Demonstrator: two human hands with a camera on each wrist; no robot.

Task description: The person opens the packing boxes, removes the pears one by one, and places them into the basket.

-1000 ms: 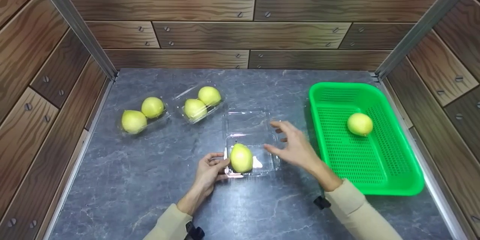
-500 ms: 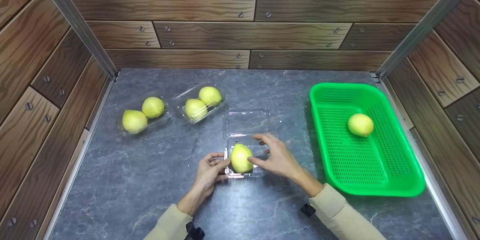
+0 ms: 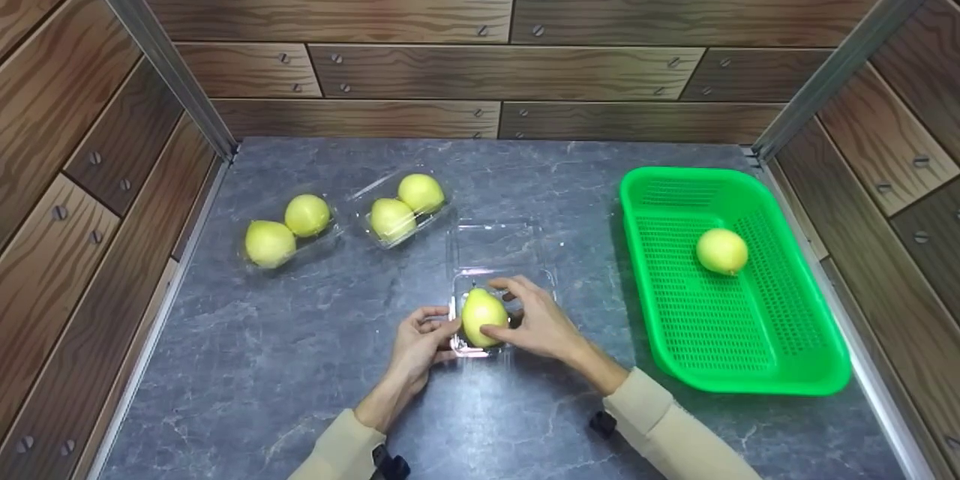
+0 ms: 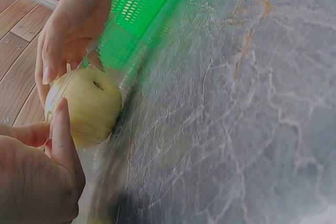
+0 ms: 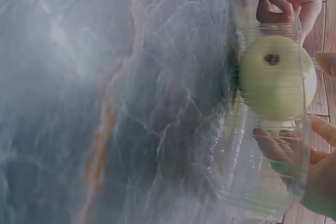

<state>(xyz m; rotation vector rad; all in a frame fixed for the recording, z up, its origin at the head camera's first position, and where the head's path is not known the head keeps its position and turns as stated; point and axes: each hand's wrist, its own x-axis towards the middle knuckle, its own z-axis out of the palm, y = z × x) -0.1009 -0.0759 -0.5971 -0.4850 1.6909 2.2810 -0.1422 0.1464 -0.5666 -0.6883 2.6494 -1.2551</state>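
A clear plastic clamshell container (image 3: 551, 286) lies with its lid (image 3: 495, 244) folded back on the table. Inside its left half sits a yellow-green pear (image 3: 482, 315), stem end pointing away. My left hand (image 3: 421, 337) pinches the container's left rim between thumb and fingers; the left wrist view shows this pinch (image 4: 42, 166) up close. From the right, my right hand (image 3: 541, 321) curls round the pear, thumb on its near side and fingers at its far side. Through the ribbed wall in the right wrist view, the pear (image 5: 273, 85) rests low in the container.
At right stands a green plastic basket (image 3: 637, 277) holding one pear (image 3: 721, 251). Two clear containers stand at back left, with two pears each, such as the pear (image 3: 270, 244) and the pear (image 3: 392, 220). Wood-patterned walls (image 3: 405, 71) enclose the grey table (image 3: 300, 360).
My right hand has come in from the right, over the container's right half, and closed round the pear. The left hand stays at the rim, and the pear has hardly moved.
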